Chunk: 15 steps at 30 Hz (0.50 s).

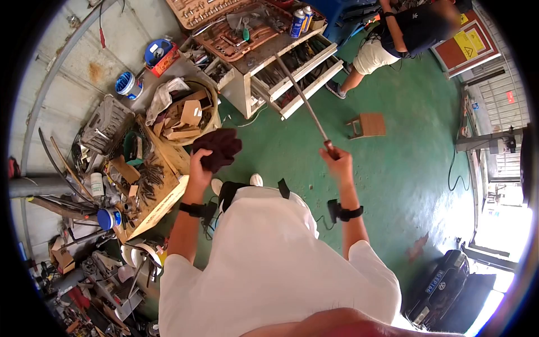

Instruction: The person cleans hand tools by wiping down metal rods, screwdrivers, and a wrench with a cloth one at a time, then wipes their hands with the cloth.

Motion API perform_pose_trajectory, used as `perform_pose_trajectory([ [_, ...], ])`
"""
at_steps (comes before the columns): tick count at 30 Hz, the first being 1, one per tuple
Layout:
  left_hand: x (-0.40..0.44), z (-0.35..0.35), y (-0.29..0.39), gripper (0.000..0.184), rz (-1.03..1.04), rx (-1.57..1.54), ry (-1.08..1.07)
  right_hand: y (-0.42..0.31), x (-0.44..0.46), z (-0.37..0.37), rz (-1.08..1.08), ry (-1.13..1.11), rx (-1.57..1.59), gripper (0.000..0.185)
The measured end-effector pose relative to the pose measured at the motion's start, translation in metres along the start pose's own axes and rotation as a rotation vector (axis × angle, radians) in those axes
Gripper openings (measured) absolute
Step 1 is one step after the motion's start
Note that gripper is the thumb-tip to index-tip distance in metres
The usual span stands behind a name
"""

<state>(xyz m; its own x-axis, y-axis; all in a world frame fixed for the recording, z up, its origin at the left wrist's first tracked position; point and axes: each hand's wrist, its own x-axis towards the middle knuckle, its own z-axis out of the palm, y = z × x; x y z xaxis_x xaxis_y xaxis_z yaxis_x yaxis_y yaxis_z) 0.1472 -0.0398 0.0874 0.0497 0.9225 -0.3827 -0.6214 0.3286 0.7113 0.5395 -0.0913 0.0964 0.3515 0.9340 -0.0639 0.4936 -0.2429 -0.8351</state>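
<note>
A dark maroon cloth [220, 149] hangs bunched in my left hand [200, 163], whose fingers grip its left side. My right hand [339, 164] is closed round the brown handle of a long thin metal rod [303, 96]. The rod points up and to the left, and its far end overlaps the front of the tool cabinet [241, 92]. Both hands are held apart over the green floor, in front of my body. On the cabinet lies an open orange socket case [241, 39], and two of its drawers stand out.
Left of me are a wooden workbench [160, 210] full of parts and a round bin [210, 121] of cardboard. A small wooden stool [368, 126] stands right of the rod. At the upper right another person [412, 31] bends beside the blue object. A black car part [441, 286] lies lower right.
</note>
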Motion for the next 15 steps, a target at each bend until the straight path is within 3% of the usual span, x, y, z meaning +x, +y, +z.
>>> perform_pose_trajectory([
  [1,-0.004,0.017,0.0,0.046,-0.055,-0.27,-0.133,-0.006,-0.004,0.014,0.042,-0.06,0.07,0.033],
  [5,0.014,0.042,-0.021,0.046,-0.122,-0.379,-0.282,-0.045,-0.011,0.048,-0.032,-0.14,0.162,0.035],
  [10,0.006,0.087,-0.036,0.04,-0.201,-0.192,-0.341,-0.079,-0.032,0.078,-0.244,-0.405,0.255,0.043],
  [13,0.0,0.093,-0.03,0.039,-0.15,-0.07,-0.273,-0.084,-0.039,0.076,-0.115,-0.524,0.185,0.046],
  [15,-0.008,0.094,-0.027,0.036,-0.084,0.021,-0.285,-0.068,-0.046,0.085,-0.24,-0.575,0.101,0.043],
])
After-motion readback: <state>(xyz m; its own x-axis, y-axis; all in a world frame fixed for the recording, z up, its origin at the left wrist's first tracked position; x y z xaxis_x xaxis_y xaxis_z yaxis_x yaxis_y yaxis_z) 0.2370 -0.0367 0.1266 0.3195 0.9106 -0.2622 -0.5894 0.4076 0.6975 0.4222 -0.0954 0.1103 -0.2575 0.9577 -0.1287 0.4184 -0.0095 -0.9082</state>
